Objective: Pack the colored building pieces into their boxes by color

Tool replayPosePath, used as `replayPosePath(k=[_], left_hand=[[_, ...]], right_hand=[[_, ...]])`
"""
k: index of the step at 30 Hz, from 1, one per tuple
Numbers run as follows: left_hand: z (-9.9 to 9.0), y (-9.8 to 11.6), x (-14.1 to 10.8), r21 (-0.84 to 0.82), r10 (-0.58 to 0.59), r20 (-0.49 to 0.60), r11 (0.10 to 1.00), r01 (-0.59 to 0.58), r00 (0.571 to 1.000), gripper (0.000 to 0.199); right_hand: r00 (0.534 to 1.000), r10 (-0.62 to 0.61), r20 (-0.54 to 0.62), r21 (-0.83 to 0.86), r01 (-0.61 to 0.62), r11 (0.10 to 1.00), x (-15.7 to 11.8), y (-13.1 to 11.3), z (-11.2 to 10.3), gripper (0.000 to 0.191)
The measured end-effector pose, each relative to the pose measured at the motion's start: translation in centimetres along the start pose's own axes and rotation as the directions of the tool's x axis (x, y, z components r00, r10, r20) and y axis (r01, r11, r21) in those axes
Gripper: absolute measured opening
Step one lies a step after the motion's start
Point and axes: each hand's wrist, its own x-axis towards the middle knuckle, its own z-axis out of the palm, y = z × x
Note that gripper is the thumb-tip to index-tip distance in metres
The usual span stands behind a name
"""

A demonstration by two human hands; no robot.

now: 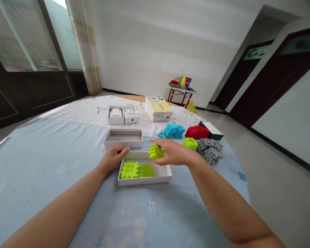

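Note:
Above the back right part of a shallow white box (pixel 160 180), my right hand (pixel 175 153) holds a lime-green interlocking block (pixel 154 151) between thumb and fingers. Inside that box, two stacks of matching green blocks (pixel 130 169) lie side by side toward the left. My left hand (pixel 111 158) rests at the box's back left corner, fingers curled and thumb over the rim. Another green block (pixel 190 143) sits on the cloth beyond my right wrist. Beside it are piles of blue blocks (pixel 172 131), red blocks (pixel 197 132) and grey blocks (pixel 210 151).
Behind the near box stands a second white box (pixel 122 143). Farther back are two small boxes with white items (pixel 116 119) and a yellow-and-white carton (pixel 158 109). A black-and-white box (pixel 214 131) lies behind the red pile. A blue tag (pixel 242 176) is near the table's right edge.

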Motion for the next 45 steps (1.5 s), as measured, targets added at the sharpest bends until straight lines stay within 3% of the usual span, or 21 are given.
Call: replayPosePath(k=[5,10,14,20,24,34,45], left_hand=[[0.1,-0.3,0.0,0.008,0.017,-0.013,1.000,-0.017,1.000,0.040],[0.1,-0.3,0.0,0.017,0.028,-0.035,0.999,-0.027,0.999,0.040],[0.1,-0.3,0.0,0.004,0.023,-0.039,1.000,-0.023,0.999,0.040],[0.1,-0.3,0.0,0.014,0.029,-0.029,0.999,-0.028,0.999,0.039],[0.0,-0.2,0.0,0.034,0.031,-0.028,0.999,-0.030,0.999,0.040],[0.0,0.1,-0.1,0.058,0.021,-0.046,0.998,-0.019,0.999,0.041],[0.1,-0.3,-0.1,0.066,0.031,-0.050,0.997,-0.028,0.998,0.040]], right_hand=[[0.973,-0.033,0.228,-0.008,0.036,0.999,1.5,-1.8,1.7,0.075],[0.952,0.002,0.307,0.016,-0.007,1.000,2.3,-1.7,2.5,0.075],[0.959,-0.016,0.284,0.136,-0.024,0.990,1.9,-0.9,2.7,0.072],[0.981,0.094,0.171,0.058,-0.106,0.993,0.4,-0.4,2.9,0.047],[0.976,0.126,0.176,0.030,-0.133,0.991,-0.2,-0.9,3.2,0.046],[0.981,0.192,0.026,0.107,-0.194,0.975,0.3,-1.2,4.7,0.043],[0.987,0.140,0.076,-0.018,-0.139,0.990,0.1,-1.3,4.7,0.027]])
